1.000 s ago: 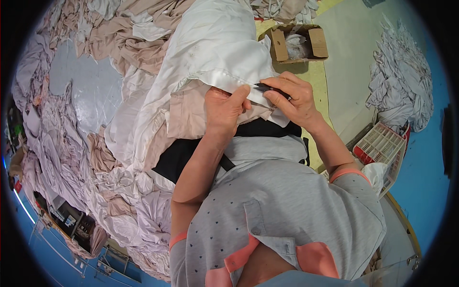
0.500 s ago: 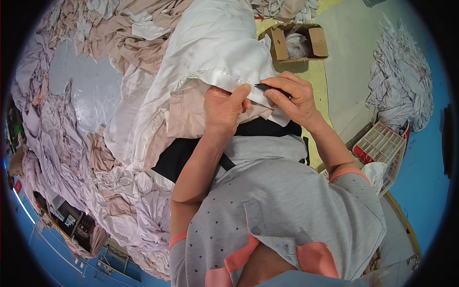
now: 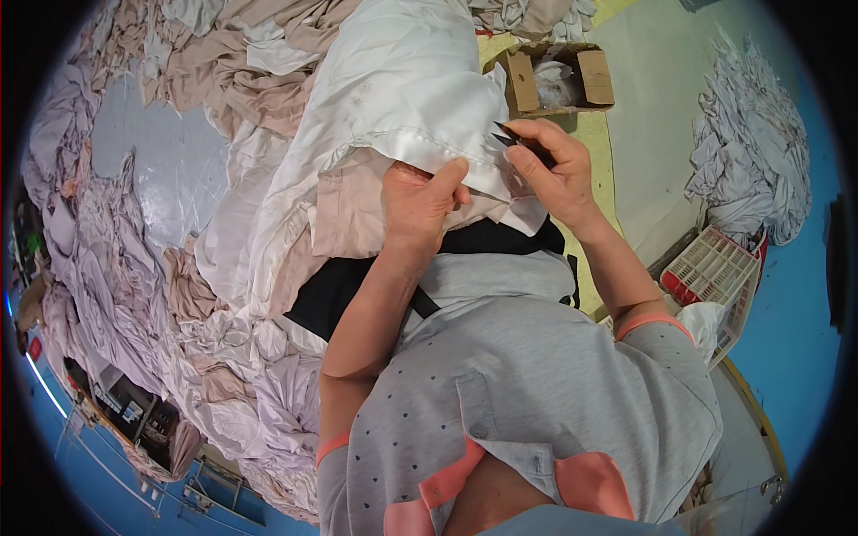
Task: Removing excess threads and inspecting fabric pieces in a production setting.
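Observation:
A large white satin cloth [image 3: 393,80] lies draped over my lap, above a beige garment [image 3: 344,214]. My left hand [image 3: 420,201] pinches the cloth's hemmed edge [image 3: 420,147] between thumb and fingers. My right hand [image 3: 550,170] grips small black snips [image 3: 511,138], whose points rest at the hem just right of my left thumb. The two hands are a few centimetres apart on the same edge. A black cloth [image 3: 340,286] shows under the pile against my grey top.
Heaps of white, beige and lilac fabric [image 3: 116,268] cover the left side. An open cardboard box [image 3: 559,76] sits behind my hands on a yellow-green surface. At right, a pile of white cloth [image 3: 751,152] and a white and red plastic crate [image 3: 715,277].
Both hands hold nearly the same places on the hem; the snips' points have shifted only slightly along the edge.

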Tool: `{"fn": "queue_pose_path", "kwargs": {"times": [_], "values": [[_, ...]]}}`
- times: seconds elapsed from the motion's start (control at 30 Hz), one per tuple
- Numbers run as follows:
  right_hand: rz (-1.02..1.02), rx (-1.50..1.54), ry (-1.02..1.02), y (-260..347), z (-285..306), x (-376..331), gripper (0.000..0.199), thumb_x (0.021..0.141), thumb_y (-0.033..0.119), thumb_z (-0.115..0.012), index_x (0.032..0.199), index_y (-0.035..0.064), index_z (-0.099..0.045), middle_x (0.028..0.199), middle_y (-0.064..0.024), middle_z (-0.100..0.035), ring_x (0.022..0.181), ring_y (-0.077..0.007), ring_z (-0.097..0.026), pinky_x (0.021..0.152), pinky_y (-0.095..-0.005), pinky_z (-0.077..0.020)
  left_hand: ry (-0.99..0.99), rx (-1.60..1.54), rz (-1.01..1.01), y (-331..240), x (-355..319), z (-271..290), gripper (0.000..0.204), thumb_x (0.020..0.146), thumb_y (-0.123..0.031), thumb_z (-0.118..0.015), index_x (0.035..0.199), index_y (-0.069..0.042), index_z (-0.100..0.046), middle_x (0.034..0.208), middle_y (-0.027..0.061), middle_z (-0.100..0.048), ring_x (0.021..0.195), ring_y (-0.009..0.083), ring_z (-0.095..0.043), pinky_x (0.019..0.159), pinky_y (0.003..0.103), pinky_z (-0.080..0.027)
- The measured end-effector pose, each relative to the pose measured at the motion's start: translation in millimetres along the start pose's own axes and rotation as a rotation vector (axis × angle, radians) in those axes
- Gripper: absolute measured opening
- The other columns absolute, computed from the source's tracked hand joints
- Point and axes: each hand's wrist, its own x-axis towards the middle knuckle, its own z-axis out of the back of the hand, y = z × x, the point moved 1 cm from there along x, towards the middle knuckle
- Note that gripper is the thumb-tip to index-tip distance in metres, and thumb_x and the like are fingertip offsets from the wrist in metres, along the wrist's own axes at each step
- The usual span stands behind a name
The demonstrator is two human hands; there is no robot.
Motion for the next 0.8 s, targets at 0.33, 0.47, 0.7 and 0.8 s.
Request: {"fn": "queue_pose_path", "kwargs": {"times": [0.33,0.47,0.7,0.8], "values": [[0.096,-0.116,0.213,9,-17,20,0.018,0.075,-0.001,-0.069,0.094,-0.0012,-0.066,0.075,-0.0065,-0.060,0.068,-0.0098,-0.054,0.061,-0.0221,-0.0425,-0.001,0.061,-0.056,4,0,0,0.007,0.081,0.001,-0.064,0.087,-0.002,-0.063,0.070,0.0026,-0.063,0.054,0.0077,-0.055,0.049,0.022,-0.042],[0.018,-0.083,0.197,5,-17,20,0.009,0.080,0.001,-0.066,0.089,-0.0007,-0.064,0.075,-0.0028,-0.059,0.069,-0.0072,-0.053,0.062,-0.0212,-0.0419,-0.008,0.085,-0.057,3,-1,1,0.006,0.081,0.001,-0.064,0.086,-0.002,-0.063,0.069,0.0022,-0.063,0.053,0.0078,-0.055,0.048,0.021,-0.041],[-0.009,-0.301,-0.361,-76,64,40,0.013,0.090,0.013,-0.063,0.097,0.0019,-0.063,0.072,0.0033,-0.056,0.067,-0.0032,-0.048,0.060,-0.0202,-0.0412,-0.032,0.122,-0.056,0,7,3,0.005,0.082,-0.002,-0.065,0.085,0.001,-0.061,0.067,0.0044,-0.061,0.045,0.0102,-0.054,0.039,0.023,-0.036],[-0.209,-0.867,-0.326,-86,81,40,0.017,0.091,0.014,-0.060,0.104,0.0035,-0.064,0.064,0.0011,-0.054,0.060,-0.0049,-0.048,0.058,-0.0196,-0.0402,-0.047,0.116,-0.073,-5,11,3,0.008,0.084,-0.004,-0.066,0.083,0.001,-0.060,0.065,0.0044,-0.059,0.043,0.0113,-0.053,0.037,0.023,-0.035]]}}
